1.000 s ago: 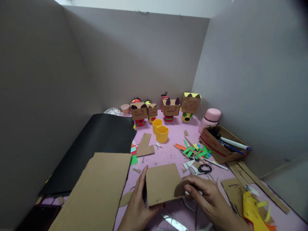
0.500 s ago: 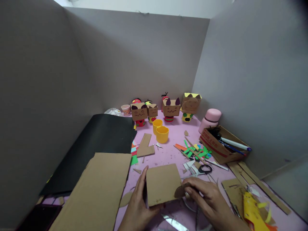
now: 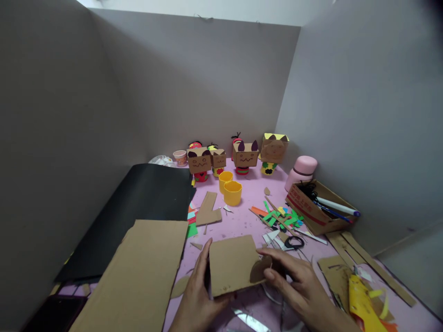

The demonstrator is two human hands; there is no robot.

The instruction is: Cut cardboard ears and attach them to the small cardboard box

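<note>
My left hand (image 3: 198, 290) grips a small square cardboard box (image 3: 231, 263) by its left side, thumb along the edge and fingers beneath. At the box's lower right corner, my right hand (image 3: 294, 281) pinches a small rounded cardboard piece (image 3: 261, 270), which lies against the box face. Under my hands, a knife blade (image 3: 251, 319) shows on the pink tabletop. Scissors (image 3: 294, 243) with black handles rest just beyond my right hand.
A large cardboard sheet (image 3: 138, 272) and black sheet (image 3: 148, 193) lie left. Yellow rings (image 3: 232, 193) and box-headed figures (image 3: 245, 155) stand behind. To the right are paper scraps (image 3: 282, 217), a box of pens (image 3: 311, 212), a pink bottle (image 3: 302, 171) and a yellow glue gun (image 3: 363, 302).
My right hand has shifted slightly left, its fingers now over the box's right edge. The rounded piece has turned to lie flatter against the box face. My left hand keeps its hold.
</note>
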